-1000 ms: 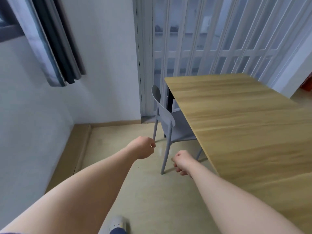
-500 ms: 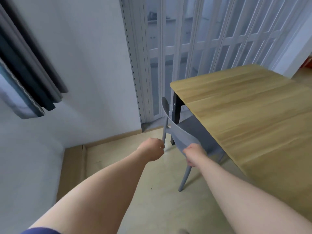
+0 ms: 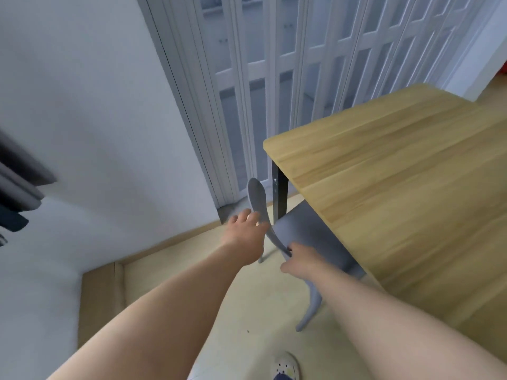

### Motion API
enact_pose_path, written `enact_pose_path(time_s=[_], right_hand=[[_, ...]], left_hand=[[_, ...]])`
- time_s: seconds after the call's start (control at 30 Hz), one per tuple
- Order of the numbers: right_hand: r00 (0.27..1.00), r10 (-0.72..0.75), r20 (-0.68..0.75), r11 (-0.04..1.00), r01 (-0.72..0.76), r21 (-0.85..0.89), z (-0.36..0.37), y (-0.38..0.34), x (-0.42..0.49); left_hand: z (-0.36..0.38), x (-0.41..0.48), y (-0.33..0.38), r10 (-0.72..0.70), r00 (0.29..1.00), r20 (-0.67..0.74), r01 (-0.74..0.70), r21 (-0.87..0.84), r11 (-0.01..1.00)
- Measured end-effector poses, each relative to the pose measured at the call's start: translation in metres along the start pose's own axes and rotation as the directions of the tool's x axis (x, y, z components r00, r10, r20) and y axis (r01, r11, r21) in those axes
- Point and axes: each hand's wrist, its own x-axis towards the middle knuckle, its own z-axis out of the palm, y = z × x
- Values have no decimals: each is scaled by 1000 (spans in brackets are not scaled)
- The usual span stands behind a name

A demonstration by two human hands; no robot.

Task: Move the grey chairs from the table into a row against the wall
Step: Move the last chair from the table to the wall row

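Observation:
One grey chair (image 3: 301, 229) stands at the wooden table's (image 3: 397, 174) near-left corner, its seat tucked under the top and its curved backrest toward me. My right hand (image 3: 301, 260) is closed over the near end of the backrest. My left hand (image 3: 245, 234) has its fingers spread and lies against the backrest's outer side, near its middle; whether it presses on the backrest I cannot tell. The white wall (image 3: 96, 105) is to the left.
A white folding door (image 3: 274, 64) runs behind the table and chair. The table's black leg (image 3: 279, 193) stands just behind the backrest. Dark curtains (image 3: 16, 187) hang at the left edge. Bare floor lies between wall and chair; my shoe (image 3: 285, 367) is at the bottom.
I have moved closer to the chair. My right hand went from a loose fist to gripping the backrest, and my left hand opened and reached up to the backrest.

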Motion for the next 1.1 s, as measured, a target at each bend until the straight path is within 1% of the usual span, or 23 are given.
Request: enact_pose_path(time_s=[0.07, 0.13, 0.23, 0.3, 0.43, 0.5, 0.57, 0.67, 0.77, 0.87, 0.97, 1.1], right_hand=[[1000, 22, 14, 998, -21, -59, 2, 2, 13], [1000, 19, -7, 991, -20, -134, 7, 2, 18], [999, 52, -17, 979, -54, -194, 15, 5, 29], [997, 73, -26, 977, -76, -201, 18, 7, 34], [987, 77, -142, 979, -102, -178, 27, 6, 34], [981, 81, -177, 978, -112, -174, 30, 3, 29], [980, 83, -181, 978, -115, -174, 30, -4, 23], [983, 91, -162, 968, -125, -219, 34, -21, 8], [988, 91, -125, 954, -123, -273, 49, -35, -7], [991, 78, -109, 950, -107, -292, 71, -42, -25], [997, 39, -74, 933, -63, -353, 90, -43, -41], [998, -51, -27, 888, 33, -459, 117, -38, -65]], left_hand=[[5, 22, 1, 100, 994, 49, -106, 123, 987], [10, 35, -3, 137, 986, 98, -153, 172, 973], [20, 56, -5, 186, 969, 165, -220, 222, 950], [24, 65, -5, 220, 962, 161, -258, 272, 927], [23, 81, -12, 303, 935, 185, -349, 314, 883], [24, 83, -16, 341, 923, 177, -382, 330, 863], [28, 80, -21, 379, 914, 148, -407, 329, 852], [33, 70, -36, 426, 898, 108, -438, 293, 850], [40, 52, -53, 427, 896, 121, -444, 248, 861], [56, 23, -65, 395, 908, 136, -417, 230, 879], [73, -8, -73, 333, 927, 173, -364, 190, 912], [93, -55, -71, 238, 953, 186, -262, 117, 958]])
